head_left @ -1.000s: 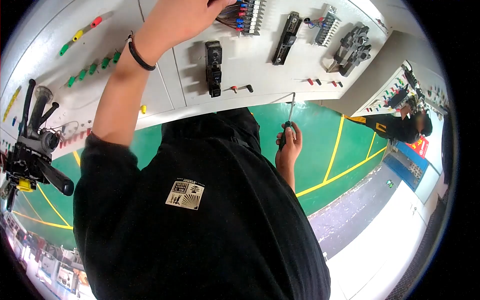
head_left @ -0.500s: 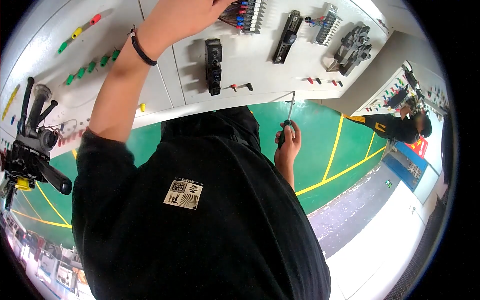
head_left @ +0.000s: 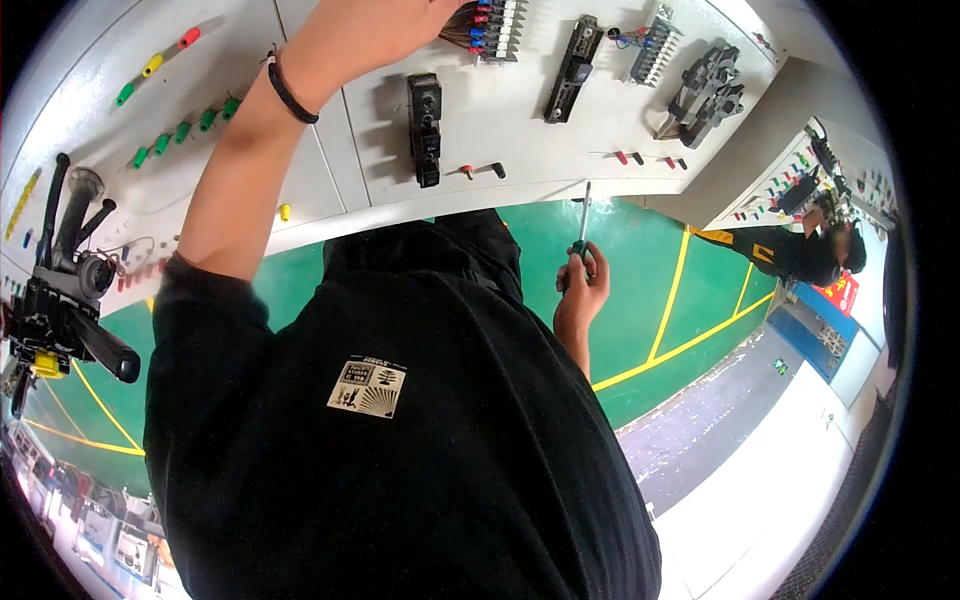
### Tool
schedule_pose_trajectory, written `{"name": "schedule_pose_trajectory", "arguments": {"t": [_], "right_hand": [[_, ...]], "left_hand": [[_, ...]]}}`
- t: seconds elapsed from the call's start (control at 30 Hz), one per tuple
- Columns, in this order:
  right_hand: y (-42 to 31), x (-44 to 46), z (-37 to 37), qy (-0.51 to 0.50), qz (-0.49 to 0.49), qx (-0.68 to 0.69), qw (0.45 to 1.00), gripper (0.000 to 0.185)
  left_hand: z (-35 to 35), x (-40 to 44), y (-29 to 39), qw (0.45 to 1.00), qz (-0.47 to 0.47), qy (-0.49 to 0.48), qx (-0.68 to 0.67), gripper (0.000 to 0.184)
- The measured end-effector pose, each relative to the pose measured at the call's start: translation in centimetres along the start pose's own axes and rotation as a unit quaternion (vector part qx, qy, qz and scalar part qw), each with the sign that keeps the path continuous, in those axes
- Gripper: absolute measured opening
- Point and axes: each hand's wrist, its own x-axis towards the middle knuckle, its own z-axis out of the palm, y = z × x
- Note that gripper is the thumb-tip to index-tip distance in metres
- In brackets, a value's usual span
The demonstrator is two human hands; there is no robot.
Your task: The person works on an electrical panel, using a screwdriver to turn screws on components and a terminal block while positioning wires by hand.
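Note:
My right hand is closed around a screwdriver with a dark green handle, just off the lower edge of the white panel. The shaft points up toward that edge, and most of the handle is hidden by my fingers. At the top of the view, my left hand reaches across the panel beside a terminal block with red and blue wire ends. A bundle of wires lies right at its fingers. Those fingertips are cut off by the top edge, so their grip does not show.
The white panel carries a black switch-like part, a long black holder, a smaller terminal block and green sockets. A vehicle handlebar switch assembly stands at left. Another person works at a panel far right.
My right hand has shifted slightly right and turned, so less of the screwdriver's handle shows. The panel sits slightly higher in view. My left hand stays by the wires.

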Motion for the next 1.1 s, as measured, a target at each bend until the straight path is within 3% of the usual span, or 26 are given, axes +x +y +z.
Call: {"name": "schedule_pose_trajectory", "arguments": {"t": [0.07, 0.13, 0.3, 0.37, 0.5, 0.67, 1.1], "right_hand": [[-1.1, -0.9, -0.7, 0.01, -0.024, -0.054, 0.998, 0.038], [-2.4, -1.3, -2.4, -0.057, -0.19, -0.175, 0.965, 0.043], [-11.3, -1.2, -4.7, -0.056, -0.234, -0.275, 0.931, 0.042], [-15.7, 0.0, -3.1, -0.068, -0.452, -0.343, 0.821, 0.037], [-23.3, -0.7, 1.8, -0.109, -0.598, -0.362, 0.707, 0.038], [-27.4, 0.0, 6.5, -0.189, -0.633, -0.411, 0.629, 0.031], [-29.3, 1.2, 10.9, -0.224, -0.661, -0.449, 0.558, 0.027]], "left_hand": [[0.1, 0.0, 0.0, 1.0, -0.002, 0.009, -0.011, 0.01], [0.1, -0.2, -0.1, 1.0, -0.001, 0.015, -0.006, 0.01], [0.4, -0.5, 0.0, 1.0, -0.001, 0.025, -0.01, 0.009], [0.6, -0.6, -0.3, 0.999, -0.004, 0.036, -0.013, 0.008], [1.3, -0.8, -0.6, 0.998, -0.006, 0.054, -0.017, 0.008], [2.0, -0.9, -1.1, 0.997, -0.012, 0.075, -0.021, 0.008], [2.8, -1.0, -1.6, 0.994, -0.019, 0.108, -0.004, 0.014]]}}
